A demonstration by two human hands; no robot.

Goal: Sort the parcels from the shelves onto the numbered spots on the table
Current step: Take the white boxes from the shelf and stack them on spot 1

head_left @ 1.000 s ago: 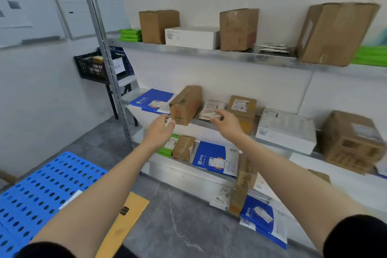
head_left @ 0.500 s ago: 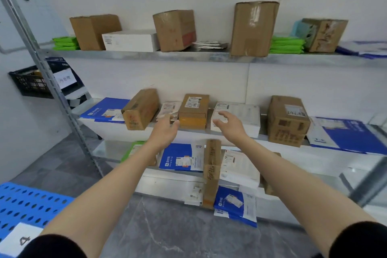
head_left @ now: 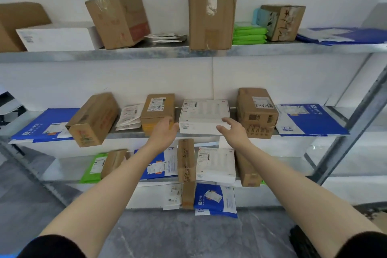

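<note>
A flat white box (head_left: 204, 114) with a shipping label lies on the middle shelf (head_left: 127, 133), its front edge jutting past the shelf lip. My left hand (head_left: 164, 132) reaches to its left front corner with relaxed, spread fingers. My right hand (head_left: 233, 131) is at its right front corner, fingers open and slightly curved. Neither hand grips the box; whether they touch it is unclear. A small brown box (head_left: 158, 110) stands just left of it, a stacked brown box (head_left: 256, 111) just right.
The middle shelf also holds blue mailers (head_left: 312, 119), a white pouch (head_left: 129, 116) and a tilted brown box (head_left: 93, 119). The top shelf (head_left: 167, 52) carries brown boxes, a white box and green packets (head_left: 249, 34). More parcels fill the lower shelves. A metal upright (head_left: 354, 119) slants at right.
My view swung right and closer to the shelves; the blue table left the frame. Both hands moved from the small brown box and pouch to either side of the white box.
</note>
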